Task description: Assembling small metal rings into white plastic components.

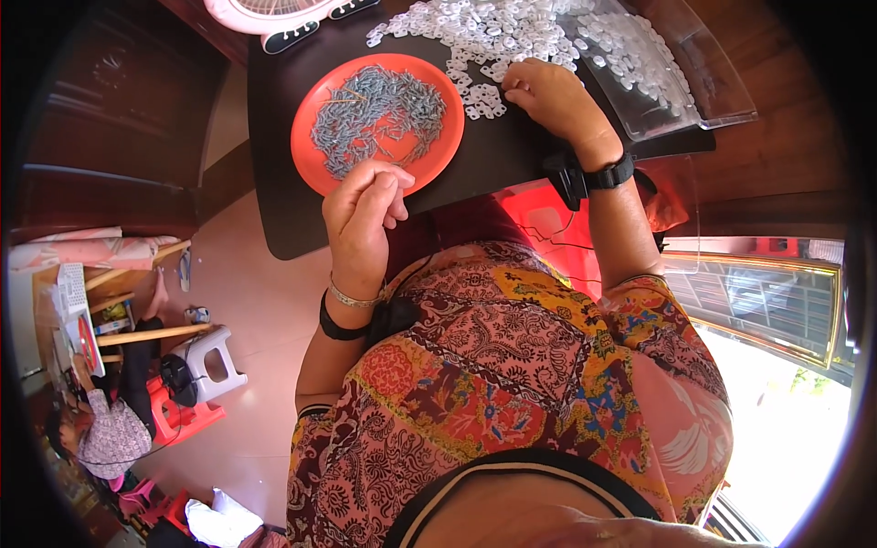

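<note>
An orange-red plate (315, 164) heaped with small grey metal screws (375, 114) sits on a dark table (274, 137). My left hand (361, 215) hovers at the plate's near rim with fingertips pinched together; whether a screw is between them is hidden. My right hand (548, 96) rests curled on the table to the plate's right, fingers touching a spread of small white plastic rings (484, 36). Both wrists wear black bands.
A clear plastic tray (658, 64) with more white rings lies at the table's far right. A pink fan base (274, 18) stands at the table's far edge. At lower left, another person sits by a white stool (215, 361) and red stools.
</note>
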`<state>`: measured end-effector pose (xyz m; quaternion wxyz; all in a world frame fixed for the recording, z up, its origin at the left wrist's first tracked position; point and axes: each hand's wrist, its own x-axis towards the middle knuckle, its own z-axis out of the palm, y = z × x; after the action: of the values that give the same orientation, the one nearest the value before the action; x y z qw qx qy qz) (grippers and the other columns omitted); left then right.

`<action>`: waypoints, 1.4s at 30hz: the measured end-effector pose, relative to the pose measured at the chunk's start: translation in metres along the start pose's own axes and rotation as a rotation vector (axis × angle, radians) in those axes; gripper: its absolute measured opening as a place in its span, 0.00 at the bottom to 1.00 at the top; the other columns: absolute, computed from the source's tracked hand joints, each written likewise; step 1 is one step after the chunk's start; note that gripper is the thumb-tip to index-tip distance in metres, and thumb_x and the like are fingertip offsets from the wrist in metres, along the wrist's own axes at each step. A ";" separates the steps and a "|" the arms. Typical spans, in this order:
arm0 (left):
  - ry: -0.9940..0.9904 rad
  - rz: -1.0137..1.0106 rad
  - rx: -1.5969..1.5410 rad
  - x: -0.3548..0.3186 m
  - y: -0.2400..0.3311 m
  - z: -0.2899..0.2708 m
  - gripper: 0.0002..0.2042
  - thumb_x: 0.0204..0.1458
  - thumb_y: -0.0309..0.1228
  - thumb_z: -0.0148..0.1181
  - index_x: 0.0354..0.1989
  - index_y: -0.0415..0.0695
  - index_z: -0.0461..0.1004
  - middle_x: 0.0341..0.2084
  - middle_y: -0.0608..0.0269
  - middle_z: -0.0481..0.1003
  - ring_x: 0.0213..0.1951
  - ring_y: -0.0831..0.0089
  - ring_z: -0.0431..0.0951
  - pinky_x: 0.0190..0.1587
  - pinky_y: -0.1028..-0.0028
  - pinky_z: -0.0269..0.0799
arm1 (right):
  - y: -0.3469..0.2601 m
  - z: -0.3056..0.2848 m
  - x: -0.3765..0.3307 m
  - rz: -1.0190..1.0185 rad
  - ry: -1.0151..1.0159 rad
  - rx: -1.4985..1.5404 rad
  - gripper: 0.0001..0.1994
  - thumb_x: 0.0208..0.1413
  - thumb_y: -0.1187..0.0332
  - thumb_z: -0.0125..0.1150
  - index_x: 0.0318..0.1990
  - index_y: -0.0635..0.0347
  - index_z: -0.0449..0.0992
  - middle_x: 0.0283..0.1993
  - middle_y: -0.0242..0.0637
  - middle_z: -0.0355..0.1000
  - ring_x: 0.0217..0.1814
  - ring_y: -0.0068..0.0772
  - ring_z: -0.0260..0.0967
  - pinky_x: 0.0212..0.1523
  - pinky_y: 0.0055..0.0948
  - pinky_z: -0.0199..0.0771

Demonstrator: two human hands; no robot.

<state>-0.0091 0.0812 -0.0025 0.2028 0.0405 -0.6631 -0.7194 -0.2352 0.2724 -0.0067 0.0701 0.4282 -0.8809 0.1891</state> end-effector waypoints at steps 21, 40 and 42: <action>0.016 -0.005 -0.076 0.007 0.003 0.013 0.09 0.58 0.30 0.46 0.37 0.38 0.71 0.20 0.70 0.67 0.22 0.84 0.65 0.23 0.84 0.57 | -0.144 0.006 -0.013 -0.113 0.062 1.512 0.03 0.56 0.77 0.57 0.36 0.66 0.76 0.29 0.33 0.74 0.25 0.18 0.70 0.25 0.18 0.71; 0.092 0.008 -0.339 0.004 -0.004 -0.012 0.11 0.57 0.31 0.42 0.31 0.38 0.68 0.19 0.65 0.68 0.21 0.79 0.67 0.24 0.81 0.62 | -0.165 0.017 -0.016 -0.118 0.009 1.427 0.01 0.56 0.79 0.56 0.35 0.66 0.73 0.29 0.32 0.70 0.28 0.21 0.72 0.27 0.18 0.74; 0.137 -0.001 -0.282 0.002 0.000 -0.011 0.10 0.58 0.32 0.44 0.31 0.38 0.68 0.20 0.66 0.69 0.22 0.80 0.68 0.24 0.81 0.62 | -0.167 0.016 -0.014 -0.087 -0.001 1.346 0.01 0.55 0.80 0.57 0.34 0.66 0.72 0.28 0.32 0.71 0.29 0.20 0.72 0.28 0.19 0.74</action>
<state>-0.0072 0.0701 -0.0031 0.2507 0.0608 -0.5400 -0.8012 -0.0949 0.1824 0.0198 -0.2049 0.4139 -0.5529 0.6935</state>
